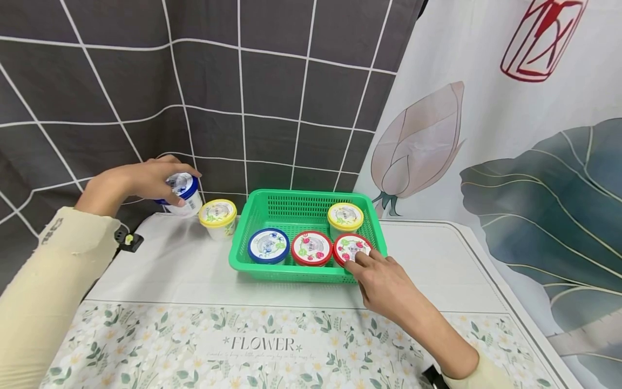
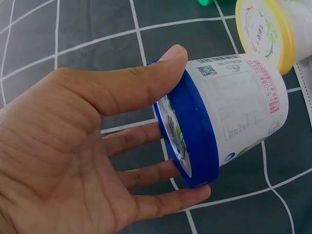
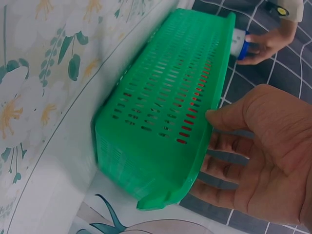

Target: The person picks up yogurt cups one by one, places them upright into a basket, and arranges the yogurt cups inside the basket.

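My left hand (image 1: 146, 181) grips a tub with a blue lid (image 1: 190, 202), thumb on one side of the lid and fingers round the other. The left wrist view shows this tub (image 2: 239, 107) tilted, its printed white side exposed. Beside it stands a yellow-lidded tub (image 1: 220, 229). My right hand (image 1: 389, 283) holds the near right rim of a green basket (image 1: 291, 274), thumb outside and fingers over the inner side, at a red-lidded tub (image 1: 349, 247). In the right wrist view, the basket wall (image 3: 156, 92) hides most of the tubs.
Inside the basket are another red-lidded tub (image 1: 311, 247), a blue-lidded tub (image 1: 269, 246) and a yellow-lidded tub (image 1: 345, 216). A flower-printed cloth (image 1: 262, 324) covers the near table. Behind hangs a dark gridded curtain (image 1: 272, 81), with a printed white curtain (image 1: 423, 151) at right.
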`<state>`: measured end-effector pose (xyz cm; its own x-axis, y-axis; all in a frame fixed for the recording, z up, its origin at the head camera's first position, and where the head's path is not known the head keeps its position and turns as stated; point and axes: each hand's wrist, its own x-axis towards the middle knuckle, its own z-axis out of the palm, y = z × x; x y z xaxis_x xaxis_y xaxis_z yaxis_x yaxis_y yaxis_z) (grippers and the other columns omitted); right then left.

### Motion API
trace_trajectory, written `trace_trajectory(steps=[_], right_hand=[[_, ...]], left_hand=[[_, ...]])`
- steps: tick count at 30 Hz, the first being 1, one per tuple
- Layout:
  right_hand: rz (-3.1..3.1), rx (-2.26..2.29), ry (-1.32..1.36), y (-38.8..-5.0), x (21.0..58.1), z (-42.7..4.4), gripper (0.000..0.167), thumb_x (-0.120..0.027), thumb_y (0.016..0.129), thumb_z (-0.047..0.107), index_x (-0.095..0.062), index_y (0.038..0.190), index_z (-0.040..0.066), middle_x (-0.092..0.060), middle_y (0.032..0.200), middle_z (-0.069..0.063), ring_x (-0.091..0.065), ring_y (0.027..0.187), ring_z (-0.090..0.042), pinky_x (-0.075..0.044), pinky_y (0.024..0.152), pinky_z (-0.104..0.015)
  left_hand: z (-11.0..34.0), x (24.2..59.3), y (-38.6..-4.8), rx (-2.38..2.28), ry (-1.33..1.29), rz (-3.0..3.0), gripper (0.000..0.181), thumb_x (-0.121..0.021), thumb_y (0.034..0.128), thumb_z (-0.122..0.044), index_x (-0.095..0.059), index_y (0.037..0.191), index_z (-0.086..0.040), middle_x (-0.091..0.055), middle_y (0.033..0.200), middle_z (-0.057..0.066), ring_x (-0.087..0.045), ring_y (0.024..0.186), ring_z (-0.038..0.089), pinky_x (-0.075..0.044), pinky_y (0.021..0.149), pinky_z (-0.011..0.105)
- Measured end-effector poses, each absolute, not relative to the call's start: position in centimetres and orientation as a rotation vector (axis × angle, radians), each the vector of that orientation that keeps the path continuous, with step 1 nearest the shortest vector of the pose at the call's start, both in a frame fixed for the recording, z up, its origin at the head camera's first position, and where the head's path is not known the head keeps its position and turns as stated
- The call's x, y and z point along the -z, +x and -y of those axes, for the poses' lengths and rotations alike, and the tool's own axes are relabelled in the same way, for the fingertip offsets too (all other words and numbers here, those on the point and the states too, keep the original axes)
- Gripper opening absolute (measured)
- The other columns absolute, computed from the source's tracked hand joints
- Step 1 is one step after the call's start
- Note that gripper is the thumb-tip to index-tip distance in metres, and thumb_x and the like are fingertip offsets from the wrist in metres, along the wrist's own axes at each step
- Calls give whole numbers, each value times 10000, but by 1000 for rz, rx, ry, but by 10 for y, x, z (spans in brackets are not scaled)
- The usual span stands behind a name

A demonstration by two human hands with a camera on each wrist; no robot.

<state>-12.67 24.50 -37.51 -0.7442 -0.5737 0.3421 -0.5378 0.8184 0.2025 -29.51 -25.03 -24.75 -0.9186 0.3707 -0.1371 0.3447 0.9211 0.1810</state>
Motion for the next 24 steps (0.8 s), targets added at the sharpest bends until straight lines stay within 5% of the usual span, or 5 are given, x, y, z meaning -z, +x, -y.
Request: trace_trajectory(steps=[11,24], right_hand=[[2622,133,835,-126,375,-246,271,-812,900,8,-757,1113,167,-678,961,-28,-581,882,-216,-559,628,-383],[2622,124,830,-126,375,-246,257,-806,911,5,-758,1108,164,-681,963,-29,-571,872,-215,-564,640,-386]], left_hand=[[229,244,-291,-238,601,-2914,739,-893,904,-167,-617,1589,-132,-410,1659,323,-328,1505,644,-419,1133,880],[204,241,-290,-248,680,-2925,736,-912,900,-135,-632,1581,-151,-490,1607,300,-450,1425,590,-572,1045,775]])
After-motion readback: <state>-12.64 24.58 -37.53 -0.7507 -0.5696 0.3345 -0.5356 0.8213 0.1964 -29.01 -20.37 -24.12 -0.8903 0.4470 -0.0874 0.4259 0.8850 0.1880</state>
